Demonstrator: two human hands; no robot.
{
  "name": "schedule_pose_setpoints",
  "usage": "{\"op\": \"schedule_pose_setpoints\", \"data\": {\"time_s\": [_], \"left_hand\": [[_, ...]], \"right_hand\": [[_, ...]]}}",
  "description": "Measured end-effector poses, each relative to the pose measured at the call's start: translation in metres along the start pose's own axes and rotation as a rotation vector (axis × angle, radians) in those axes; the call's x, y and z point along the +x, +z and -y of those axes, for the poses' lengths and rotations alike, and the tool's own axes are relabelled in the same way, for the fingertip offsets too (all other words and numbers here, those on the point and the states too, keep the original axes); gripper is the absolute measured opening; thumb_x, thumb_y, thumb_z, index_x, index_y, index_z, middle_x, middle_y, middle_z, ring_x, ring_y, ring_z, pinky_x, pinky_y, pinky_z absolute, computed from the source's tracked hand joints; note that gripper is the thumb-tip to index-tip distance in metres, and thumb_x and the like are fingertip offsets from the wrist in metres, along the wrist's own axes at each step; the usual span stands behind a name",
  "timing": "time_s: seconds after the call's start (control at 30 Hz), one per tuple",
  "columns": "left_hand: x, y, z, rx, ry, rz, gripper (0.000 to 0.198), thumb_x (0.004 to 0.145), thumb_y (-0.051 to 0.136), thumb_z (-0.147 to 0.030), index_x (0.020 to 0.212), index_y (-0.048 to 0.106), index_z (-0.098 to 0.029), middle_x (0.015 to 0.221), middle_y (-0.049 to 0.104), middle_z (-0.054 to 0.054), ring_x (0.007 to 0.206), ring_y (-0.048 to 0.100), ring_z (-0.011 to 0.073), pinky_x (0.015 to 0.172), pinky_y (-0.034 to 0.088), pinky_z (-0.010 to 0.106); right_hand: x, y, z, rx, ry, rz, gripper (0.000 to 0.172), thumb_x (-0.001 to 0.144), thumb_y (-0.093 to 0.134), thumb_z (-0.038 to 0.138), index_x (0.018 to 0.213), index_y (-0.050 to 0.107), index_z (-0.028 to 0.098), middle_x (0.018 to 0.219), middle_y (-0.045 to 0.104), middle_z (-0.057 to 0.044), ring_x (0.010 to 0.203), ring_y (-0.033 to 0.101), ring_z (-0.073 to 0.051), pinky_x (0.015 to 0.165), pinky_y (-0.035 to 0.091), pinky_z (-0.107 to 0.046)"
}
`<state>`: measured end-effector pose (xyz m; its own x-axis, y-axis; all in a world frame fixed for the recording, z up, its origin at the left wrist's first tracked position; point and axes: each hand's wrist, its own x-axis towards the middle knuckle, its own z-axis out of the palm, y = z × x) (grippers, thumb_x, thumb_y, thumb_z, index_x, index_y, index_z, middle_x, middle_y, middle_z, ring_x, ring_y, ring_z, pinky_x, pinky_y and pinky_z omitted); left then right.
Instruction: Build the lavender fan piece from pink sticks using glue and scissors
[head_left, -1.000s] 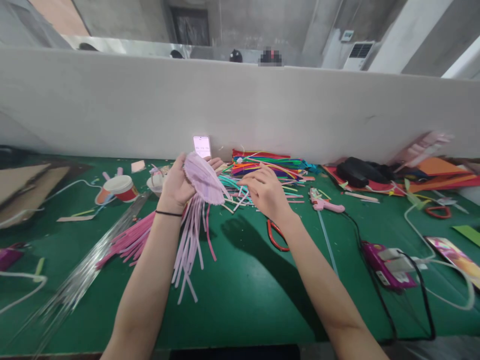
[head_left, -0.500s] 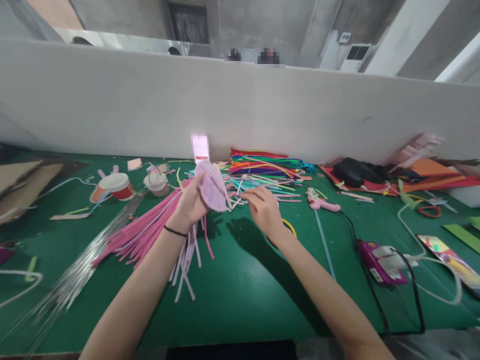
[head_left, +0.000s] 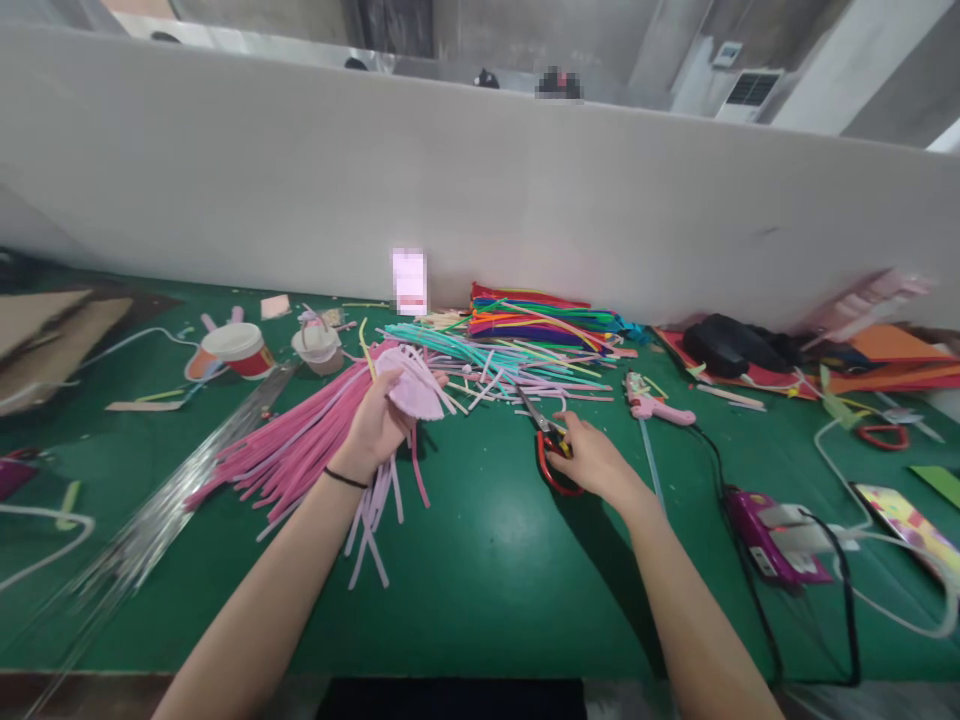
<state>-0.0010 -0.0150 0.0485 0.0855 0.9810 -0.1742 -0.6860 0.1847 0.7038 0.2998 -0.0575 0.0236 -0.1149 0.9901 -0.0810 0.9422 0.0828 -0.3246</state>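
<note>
My left hand (head_left: pixel 375 420) pinches a flat lilac fuzzy piece (head_left: pixel 411 385) that seems made of pipe cleaners, with loose strips along its right side. Below and left of that hand, pink pipe cleaners (head_left: pixel 292 450) fan out on the table, with lilac ones (head_left: pixel 367 540) beneath the wrist. My right hand (head_left: pixel 592 455) is at a pair of scissors (head_left: pixel 547 475) with red-edged handles, its fingers closed about the handle. The blades point away toward a pile of teal and lilac pipe cleaners (head_left: pixel 480 350).
Multicoloured pipe cleaners (head_left: pixel 540 322) lie at the back near a white partition (head_left: pixel 300 180). To the right are a pink glue gun (head_left: pixel 660 410), a purple power strip (head_left: pixel 772 540) and a phone (head_left: pixel 911 525). At left stand a paper cup (head_left: pixel 244 352) and clear sticks (head_left: pixel 180 500).
My right hand has moved right and toward me, from near the lilac piece to the scissors. My left hand has lowered slightly with the piece.
</note>
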Motion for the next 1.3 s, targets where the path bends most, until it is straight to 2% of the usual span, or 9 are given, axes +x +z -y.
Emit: {"op": "schedule_pose_setpoints", "data": {"time_s": [0.1, 0.23, 0.4, 0.5, 0.57, 0.7, 0.8, 0.93, 1.3], "left_hand": [[0.0, 0.0, 0.004, 0.033, 0.012, 0.039, 0.044, 0.09, 0.043, -0.013, 0.134, 0.049, -0.007, 0.106, 0.073, 0.015, 0.1, 0.07, 0.0246, 0.084, 0.059, 0.032], [0.002, 0.001, 0.011, 0.096, 0.083, 0.006, 0.043, 0.095, 0.041, -0.021, 0.136, 0.046, -0.008, 0.104, 0.073, 0.016, 0.096, 0.071, 0.0249, 0.084, 0.058, 0.035], [0.002, 0.002, 0.012, 0.15, 0.195, -0.045, 0.044, 0.099, 0.037, -0.035, 0.135, 0.05, -0.013, 0.106, 0.073, 0.014, 0.094, 0.072, 0.0253, 0.087, 0.057, 0.038], [0.0, 0.003, 0.009, 0.17, 0.227, -0.036, 0.046, 0.1, 0.033, -0.036, 0.135, 0.05, -0.012, 0.105, 0.074, 0.014, 0.092, 0.072, 0.0246, 0.083, 0.058, 0.035], [-0.003, 0.004, 0.006, 0.206, 0.201, -0.018, 0.046, 0.099, 0.034, -0.033, 0.135, 0.051, -0.01, 0.103, 0.074, 0.014, 0.081, 0.073, 0.0234, 0.075, 0.059, 0.033], [-0.008, 0.008, -0.001, 0.283, 0.071, 0.043, 0.047, 0.098, 0.036, -0.034, 0.135, 0.052, -0.009, 0.095, 0.075, 0.014, 0.054, 0.068, 0.0184, 0.055, 0.057, 0.029], [-0.01, 0.01, -0.003, 0.292, 0.017, 0.076, 0.052, 0.099, 0.032, -0.04, 0.136, 0.051, -0.009, 0.091, 0.075, 0.015, 0.048, 0.066, 0.0176, 0.046, 0.054, 0.027], [-0.01, 0.01, -0.003, 0.274, -0.019, 0.062, 0.053, 0.099, 0.031, -0.041, 0.14, 0.047, -0.01, 0.092, 0.075, 0.015, 0.056, 0.069, 0.0213, 0.051, 0.057, 0.03], [-0.002, 0.008, 0.005, 0.237, -0.046, -0.028, 0.049, 0.098, 0.038, -0.035, 0.139, 0.049, -0.009, 0.094, 0.076, 0.015, 0.076, 0.073, 0.0277, 0.067, 0.06, 0.036]], "right_hand": [[-0.002, 0.0, 0.002, 0.03, 0.021, 0.053, 0.068, 0.072, 0.067, 0.027, 0.135, 0.045, 0.017, 0.083, 0.064, -0.007, 0.072, 0.061, -0.021, 0.064, 0.04, -0.028], [0.006, 0.006, -0.002, 0.375, 0.084, -0.027, 0.049, 0.068, 0.067, 0.023, 0.117, 0.06, 0.018, 0.072, 0.065, -0.002, 0.065, 0.062, -0.019, 0.059, 0.042, -0.027], [0.017, 0.008, -0.004, 0.903, 0.113, -0.405, 0.045, 0.067, 0.072, 0.035, 0.106, 0.058, 0.018, 0.071, 0.062, 0.0, 0.061, 0.06, -0.017, 0.054, 0.047, -0.028], [0.015, 0.006, 0.004, 0.917, -0.016, -0.668, 0.056, 0.07, 0.073, 0.043, 0.115, 0.047, 0.021, 0.084, 0.064, -0.003, 0.079, 0.066, -0.021, 0.07, 0.053, -0.034], [0.01, 0.006, 0.01, 0.81, -0.134, -0.725, 0.06, 0.075, 0.071, 0.044, 0.123, 0.041, 0.023, 0.105, 0.062, -0.009, 0.1, 0.064, -0.024, 0.084, 0.052, -0.039], [-0.001, 0.017, 0.026, 0.384, -0.357, -0.679, 0.077, 0.073, 0.073, 0.046, 0.133, 0.034, 0.017, 0.127, 0.049, -0.019, 0.126, 0.046, -0.033, 0.1, 0.041, -0.051], [-0.007, 0.029, 0.04, 0.191, -0.419, -0.605, 0.068, 0.075, 0.071, 0.041, 0.13, 0.039, 0.017, 0.12, 0.053, -0.017, 0.115, 0.052, -0.034, 0.096, 0.042, -0.052], [-0.012, 0.038, 0.052, 0.153, -0.383, -0.455, 0.036, 0.08, 0.06, 0.023, 0.116, 0.052, 0.022, 0.107, 0.06, -0.01, 0.088, 0.061, -0.023, 0.074, 0.051, -0.035], [-0.011, 0.041, 0.056, 0.017, -0.495, -0.408, 0.032, 0.079, 0.061, 0.023, 0.111, 0.059, 0.021, 0.101, 0.064, -0.008, 0.086, 0.063, -0.021, 0.068, 0.049, -0.029]]}}
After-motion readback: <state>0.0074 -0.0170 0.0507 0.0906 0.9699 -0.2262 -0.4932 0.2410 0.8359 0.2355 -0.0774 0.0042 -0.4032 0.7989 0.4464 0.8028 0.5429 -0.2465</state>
